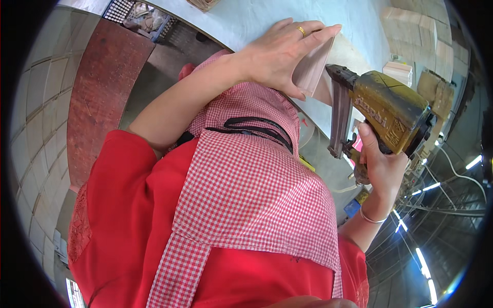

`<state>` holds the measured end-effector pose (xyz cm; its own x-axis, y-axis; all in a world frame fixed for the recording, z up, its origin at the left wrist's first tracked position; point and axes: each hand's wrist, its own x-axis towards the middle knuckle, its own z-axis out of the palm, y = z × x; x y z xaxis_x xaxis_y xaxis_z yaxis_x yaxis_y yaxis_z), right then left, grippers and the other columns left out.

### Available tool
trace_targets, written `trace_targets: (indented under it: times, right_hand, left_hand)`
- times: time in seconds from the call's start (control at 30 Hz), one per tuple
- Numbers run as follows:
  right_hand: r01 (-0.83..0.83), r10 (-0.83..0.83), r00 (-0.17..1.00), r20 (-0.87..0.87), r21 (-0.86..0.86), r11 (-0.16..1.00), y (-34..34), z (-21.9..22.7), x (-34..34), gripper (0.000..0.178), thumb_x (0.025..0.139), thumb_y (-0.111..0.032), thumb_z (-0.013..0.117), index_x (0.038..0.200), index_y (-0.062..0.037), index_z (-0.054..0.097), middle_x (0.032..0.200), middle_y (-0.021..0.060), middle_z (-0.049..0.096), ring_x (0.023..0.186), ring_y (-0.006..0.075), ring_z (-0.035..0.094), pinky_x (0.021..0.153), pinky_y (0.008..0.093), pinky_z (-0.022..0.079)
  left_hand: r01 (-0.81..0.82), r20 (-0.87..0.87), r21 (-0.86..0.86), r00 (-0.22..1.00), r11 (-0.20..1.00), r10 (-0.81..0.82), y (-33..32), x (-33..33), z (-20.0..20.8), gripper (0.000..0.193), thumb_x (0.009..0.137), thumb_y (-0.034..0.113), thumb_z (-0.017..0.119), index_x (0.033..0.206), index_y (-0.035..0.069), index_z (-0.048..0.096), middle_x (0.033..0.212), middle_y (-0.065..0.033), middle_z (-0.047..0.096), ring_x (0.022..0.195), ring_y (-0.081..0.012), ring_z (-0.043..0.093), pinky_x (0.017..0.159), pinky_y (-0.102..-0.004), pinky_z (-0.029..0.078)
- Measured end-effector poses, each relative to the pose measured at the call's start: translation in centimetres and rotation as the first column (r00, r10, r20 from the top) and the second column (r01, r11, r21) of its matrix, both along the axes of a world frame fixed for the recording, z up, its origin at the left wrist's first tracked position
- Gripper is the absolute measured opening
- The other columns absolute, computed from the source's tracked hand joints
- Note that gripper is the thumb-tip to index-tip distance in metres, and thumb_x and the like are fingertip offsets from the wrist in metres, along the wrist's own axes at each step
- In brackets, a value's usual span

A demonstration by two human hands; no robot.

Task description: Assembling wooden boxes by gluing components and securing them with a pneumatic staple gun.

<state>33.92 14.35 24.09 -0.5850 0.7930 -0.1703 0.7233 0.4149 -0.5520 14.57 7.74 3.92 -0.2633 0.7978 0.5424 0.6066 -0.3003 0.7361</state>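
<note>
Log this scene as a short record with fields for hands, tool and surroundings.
Left hand: gripping a wooden piece between thumb and fingers
Right hand: wrapped around the handle of a nail gun
Tool: yellow and black, nose beside the wooden piece; contact unclear
Surface: pale worktable
Nearby: stacked wood at upper right; black plastic crate at upper left
Clothing: red-and-white checked apron

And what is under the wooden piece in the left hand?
The pale tabletop shows beyond the wooden piece held by the left hand; whatever lies directly beneath is covered by the piece and hand.
</note>
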Motion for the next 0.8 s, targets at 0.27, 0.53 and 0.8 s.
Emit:
trace_targets:
  times: [0.27, 0.53, 0.8]
  right_hand:
    - [0.103, -0.091, 0.984, 0.156, -0.066, 0.993, 0.1, 0.7, -0.4, 0.035, 0.085, -0.016, 0.079, 0.111, 0.0019, 0.065, 0.086, 0.0037, 0.068, 0.058, 0.006, 0.055, 0.048, 0.0205, 0.043]
    - [0.104, -0.096, 0.992, 0.087, -0.094, 0.99, -1.0, 0.8, -0.9, 0.028, 0.089, -0.015, 0.075, 0.106, 0.0033, 0.064, 0.081, 0.0048, 0.066, 0.05, 0.0059, 0.051, 0.041, 0.0204, 0.038]
    - [0.159, -0.152, 0.987, 0.057, -0.146, 0.977, -1.4, 0.3, -0.8, 0.037, 0.085, -0.03, 0.08, 0.101, 0.0012, 0.068, 0.072, -0.0004, 0.063, 0.052, 0.0061, 0.053, 0.045, 0.021, 0.041]
  left_hand:
    - [-0.007, 0.002, -0.006, 1.0, 1.0, 0.007, -0.2, 0.3, -0.2, 0.133, 0.046, 0.029, 0.092, 0.155, 0.012, 0.018, 0.144, -0.0184, 0.04, 0.128, -0.0361, 0.045, 0.113, -0.0504, 0.031]
    - [-0.029, -0.015, 0.011, 0.999, 1.0, 0.029, 0.1, 0.2, -0.4, 0.134, 0.045, 0.03, 0.092, 0.155, 0.01, 0.017, 0.144, -0.0186, 0.04, 0.129, -0.0356, 0.044, 0.112, -0.0504, 0.031]
    - [-0.038, -0.045, 0.021, 0.998, 0.999, 0.039, 0.3, 0.2, -0.5, 0.135, 0.045, 0.032, 0.093, 0.154, 0.01, 0.016, 0.145, -0.0184, 0.038, 0.13, -0.0357, 0.043, 0.112, -0.049, 0.032]
